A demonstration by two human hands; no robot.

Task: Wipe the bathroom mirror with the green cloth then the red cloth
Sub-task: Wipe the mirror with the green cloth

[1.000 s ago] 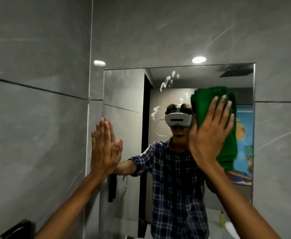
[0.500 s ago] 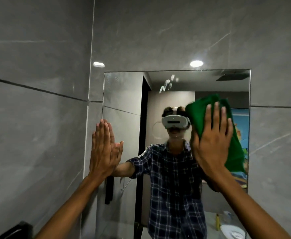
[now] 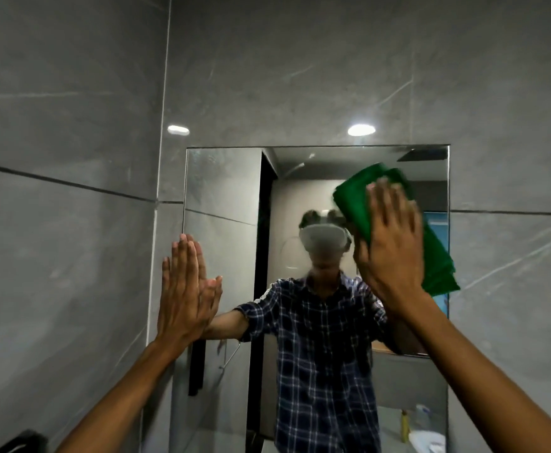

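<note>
While the green cloth [image 3: 362,197] sits folded against the upper right of the mirror [image 3: 228,191], pinned flat by the right hand [image 3: 393,253], the wiping is best done with even palm pressure and overlapping passes, so no strip of glass is skipped. That hand's fingers [image 3: 382,210] lie straight and spread over the cloth, pressing rather than gripping it. The left hand [image 3: 185,292] is flat with fingers together, braced at the mirror's left edge where glass meets the grey wall tiles [image 3: 71,256]; it holds nothing. Cloth overhangs the mirror's right edge a little, so strokes there should stop short of the tile. Open glass lies to the left and below; the top edge is close above. No red cloth is in view
</note>
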